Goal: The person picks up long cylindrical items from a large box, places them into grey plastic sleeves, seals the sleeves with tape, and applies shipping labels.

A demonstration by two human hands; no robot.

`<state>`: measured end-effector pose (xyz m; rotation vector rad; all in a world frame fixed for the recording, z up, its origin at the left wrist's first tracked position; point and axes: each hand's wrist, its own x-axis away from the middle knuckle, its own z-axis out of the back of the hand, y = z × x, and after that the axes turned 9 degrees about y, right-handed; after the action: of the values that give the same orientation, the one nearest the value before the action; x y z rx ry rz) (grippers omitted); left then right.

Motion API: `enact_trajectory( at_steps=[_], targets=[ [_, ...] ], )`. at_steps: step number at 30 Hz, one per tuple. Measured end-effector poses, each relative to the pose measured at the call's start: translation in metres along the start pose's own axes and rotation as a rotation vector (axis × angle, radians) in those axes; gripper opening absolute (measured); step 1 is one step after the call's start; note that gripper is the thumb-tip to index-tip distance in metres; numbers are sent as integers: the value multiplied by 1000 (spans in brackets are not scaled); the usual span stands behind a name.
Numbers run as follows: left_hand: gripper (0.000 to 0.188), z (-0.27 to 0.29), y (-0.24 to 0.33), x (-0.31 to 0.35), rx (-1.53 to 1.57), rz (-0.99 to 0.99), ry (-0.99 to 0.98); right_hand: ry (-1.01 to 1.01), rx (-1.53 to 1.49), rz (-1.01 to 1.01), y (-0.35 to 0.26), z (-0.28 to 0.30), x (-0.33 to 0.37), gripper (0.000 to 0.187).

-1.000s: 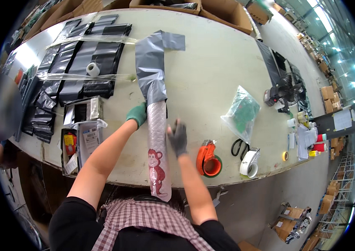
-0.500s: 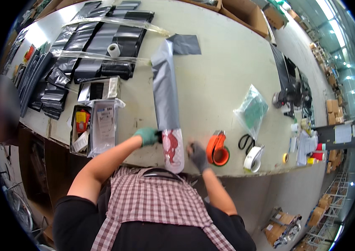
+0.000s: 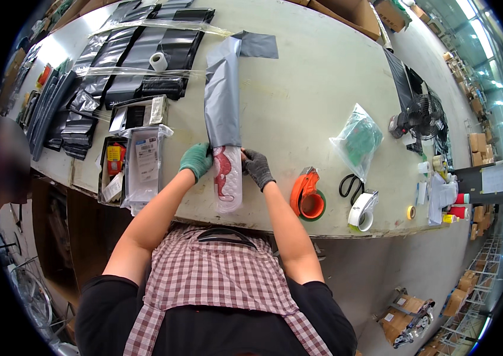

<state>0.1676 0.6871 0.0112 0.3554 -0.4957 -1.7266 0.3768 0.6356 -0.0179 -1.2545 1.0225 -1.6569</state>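
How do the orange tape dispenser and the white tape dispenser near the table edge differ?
The orange tape dispenser lies closer to the right hand; the white tape dispenser sits farther right, just below the black scissors. The orange one looks larger, with a dark hollow in its round body; the white one is smaller and pale throughout. Both rest untouched near the table front edge.

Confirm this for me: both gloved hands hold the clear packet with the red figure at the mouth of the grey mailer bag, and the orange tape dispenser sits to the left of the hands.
Not quite. The head view shows the orange tape dispenser to the right of the hands, beside the right hand. The rest stands: the left hand and the right hand hold the clear packet at the mouth of the grey mailer bag.
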Motion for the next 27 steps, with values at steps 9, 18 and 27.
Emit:
enact_trajectory(
  at_steps=[9,18,27],
  targets=[
    [27,-8,-22,-10,90,25,-175,24,141,61,14,-13,-26,23],
    [30,-5,-17,-11,223,249,-96,135,82,179,0,-16,-11,28],
    [24,27,3,29,-293,-230,-535,53,954,762,1,10,32,18]
  ],
)
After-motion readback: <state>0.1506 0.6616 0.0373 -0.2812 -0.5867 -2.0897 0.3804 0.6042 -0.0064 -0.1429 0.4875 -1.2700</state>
